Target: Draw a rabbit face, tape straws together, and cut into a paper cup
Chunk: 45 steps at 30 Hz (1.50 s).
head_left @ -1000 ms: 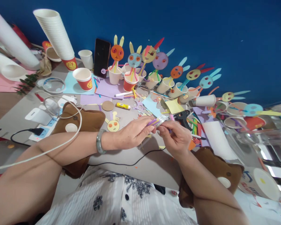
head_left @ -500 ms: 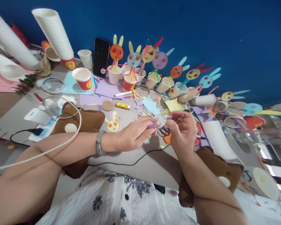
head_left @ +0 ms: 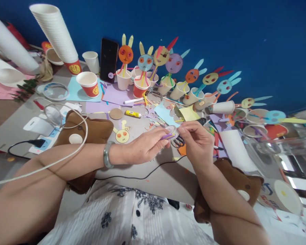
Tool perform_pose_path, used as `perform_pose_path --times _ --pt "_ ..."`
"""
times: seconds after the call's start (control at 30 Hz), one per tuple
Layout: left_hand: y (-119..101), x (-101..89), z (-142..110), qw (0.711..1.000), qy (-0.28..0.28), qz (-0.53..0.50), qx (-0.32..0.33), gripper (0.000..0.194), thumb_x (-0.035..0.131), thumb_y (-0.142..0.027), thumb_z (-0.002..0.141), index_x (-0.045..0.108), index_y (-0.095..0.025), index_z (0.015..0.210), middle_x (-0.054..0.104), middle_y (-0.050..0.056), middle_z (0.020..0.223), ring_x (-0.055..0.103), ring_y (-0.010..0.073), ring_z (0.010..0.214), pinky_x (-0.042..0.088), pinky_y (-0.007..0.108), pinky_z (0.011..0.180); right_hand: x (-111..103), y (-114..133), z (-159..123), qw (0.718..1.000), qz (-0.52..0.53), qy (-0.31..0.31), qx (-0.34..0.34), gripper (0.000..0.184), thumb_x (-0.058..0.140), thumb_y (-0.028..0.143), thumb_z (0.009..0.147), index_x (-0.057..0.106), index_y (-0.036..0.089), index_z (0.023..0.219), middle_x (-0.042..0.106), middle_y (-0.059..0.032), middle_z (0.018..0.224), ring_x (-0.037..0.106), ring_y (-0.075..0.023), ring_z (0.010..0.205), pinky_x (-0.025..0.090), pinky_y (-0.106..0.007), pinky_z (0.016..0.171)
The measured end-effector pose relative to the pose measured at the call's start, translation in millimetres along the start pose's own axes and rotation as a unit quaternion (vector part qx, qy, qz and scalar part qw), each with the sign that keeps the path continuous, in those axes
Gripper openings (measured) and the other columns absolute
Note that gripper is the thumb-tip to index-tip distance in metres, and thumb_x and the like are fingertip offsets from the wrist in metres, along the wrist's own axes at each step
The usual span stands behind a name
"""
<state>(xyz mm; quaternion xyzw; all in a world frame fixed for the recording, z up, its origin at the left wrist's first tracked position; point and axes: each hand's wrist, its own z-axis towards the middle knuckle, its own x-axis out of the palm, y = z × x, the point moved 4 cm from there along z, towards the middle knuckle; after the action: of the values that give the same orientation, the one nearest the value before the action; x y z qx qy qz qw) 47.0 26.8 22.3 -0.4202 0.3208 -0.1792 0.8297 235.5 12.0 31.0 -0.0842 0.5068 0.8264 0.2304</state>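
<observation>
My left hand, a green bangle on its wrist, is closed around a roll of clear tape. A purple paper strip is gripped in the same hand, below the roll. At the roll's right edge, my right hand pinches thumb and forefinger together on the tape's end, which the fingers mostly hide. Behind the hands, black-handled scissors show in part. On the table left of my left hand lies a yellow paper rabbit face.
Paper cups holding paper rabbits line the blue wall. A glue stick and a brown cardboard disc lie mid-table. Leftward stand a phone, a tall cup stack and a power strip. A white cable crosses my left arm.
My right fingers have moved in closer to the tape roll and are pinched tighter. My left hand keeps its hold on the roll and strip. The view has shifted slightly.
</observation>
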Motion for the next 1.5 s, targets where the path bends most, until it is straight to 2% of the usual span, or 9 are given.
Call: perform_pose_path --times 0.17,0.33,0.53,0.73,0.93,1.03,1.2,1.4,1.5 --pt "-3 -2.5 3 1.0 -0.01 -0.021 -0.01 0.032 0.033 -0.033 0.109 0.054 -0.019 0.09 0.065 0.007 0.094 0.061 0.0179 0.094 0.053 0.035 0.094 -1 7 -1 0.997 -0.055 -0.003 -0.05 0.023 0.071 0.04 0.095 0.067 0.024 0.079 0.07 -0.0029 0.083 0.066 -0.0178 0.078 0.052 -0.034 0.075" --pt "-3 -2.7 3 0.999 -0.017 -0.027 -0.029 0.032 0.033 -0.032 0.108 0.055 -0.019 0.089 0.065 0.007 0.092 0.061 0.0172 0.09 0.053 0.035 0.093 0 4 -2 0.996 -0.074 -0.006 -0.054 0.023 0.069 0.04 0.096 0.067 0.024 0.081 0.073 -0.0039 0.085 0.07 -0.0185 0.08 0.054 -0.034 0.077" --pt "0 -3.4 4 0.998 -0.015 -0.031 -0.053 0.035 0.033 -0.035 0.108 0.056 -0.018 0.089 0.065 0.008 0.091 0.061 0.0177 0.088 0.053 0.037 0.091 -2 -7 -2 0.999 -0.04 -0.025 -0.005 0.023 0.07 0.043 0.096 0.067 0.024 0.083 0.076 -0.0033 0.084 0.073 -0.0192 0.081 0.058 -0.034 0.079" --pt "3 3.0 3 0.999 0.034 -0.022 -0.028 0.036 0.032 -0.036 0.108 0.058 -0.018 0.091 0.065 0.008 0.096 0.062 0.0198 0.096 0.054 0.038 0.094 -8 -16 1 0.996 0.015 -0.038 0.082 0.025 0.072 0.046 0.094 0.067 0.024 0.083 0.077 -0.0027 0.081 0.073 -0.0187 0.076 0.06 -0.034 0.074" --pt "-1 6.7 0 0.997 0.074 -0.023 -0.03 0.033 0.033 -0.035 0.108 0.058 -0.017 0.096 0.066 0.015 0.12 0.065 0.0217 0.111 0.055 0.04 0.102 -10 -29 9 0.97 0.154 -0.046 0.184 0.037 0.084 0.052 0.081 0.061 0.023 0.075 0.075 0.0004 0.073 0.067 -0.014 0.059 0.059 -0.03 0.062" --pt "-6 5.8 0 0.996 0.084 -0.021 -0.018 0.028 0.037 -0.032 0.106 0.058 -0.017 0.096 0.065 0.017 0.129 0.063 0.0236 0.121 0.054 0.041 0.106 -10 -33 13 0.961 0.181 -0.024 0.207 0.043 0.086 0.055 0.077 0.058 0.023 0.073 0.074 0.0011 0.07 0.066 -0.0131 0.053 0.058 -0.028 0.056" --pt "-9 7.0 1 0.992 0.088 -0.073 -0.057 0.03 0.035 -0.031 0.106 0.055 -0.019 0.088 0.067 0.007 0.093 0.065 0.0178 0.092 0.057 0.036 0.092 -6 -26 10 0.964 0.164 0.018 0.21 0.044 0.083 0.057 0.08 0.055 0.023 0.075 0.077 -0.0008 0.072 0.072 -0.0168 0.057 0.062 -0.03 0.056" --pt "5 6.3 -2 0.978 -0.009 -0.149 -0.144 0.035 0.035 -0.043 0.107 0.053 -0.02 0.088 0.06 0.004 0.084 0.055 0.013 0.075 0.054 0.028 0.074 -5 -17 2 0.976 0.139 0.04 0.163 0.035 0.079 0.049 0.087 0.059 0.022 0.078 0.079 -0.0013 0.076 0.073 -0.016 0.06 0.065 -0.031 0.063" --pt "11 8.6 -2 0.967 0.01 -0.172 -0.187 0.033 0.037 -0.042 0.106 0.054 -0.02 0.089 0.053 0.0 0.074 0.05 0.0105 0.064 0.048 0.024 0.06 -4 -19 0 0.975 0.143 0.044 0.163 0.032 0.079 0.047 0.088 0.06 0.022 0.079 0.079 -0.0012 0.077 0.074 -0.0171 0.063 0.065 -0.032 0.064"
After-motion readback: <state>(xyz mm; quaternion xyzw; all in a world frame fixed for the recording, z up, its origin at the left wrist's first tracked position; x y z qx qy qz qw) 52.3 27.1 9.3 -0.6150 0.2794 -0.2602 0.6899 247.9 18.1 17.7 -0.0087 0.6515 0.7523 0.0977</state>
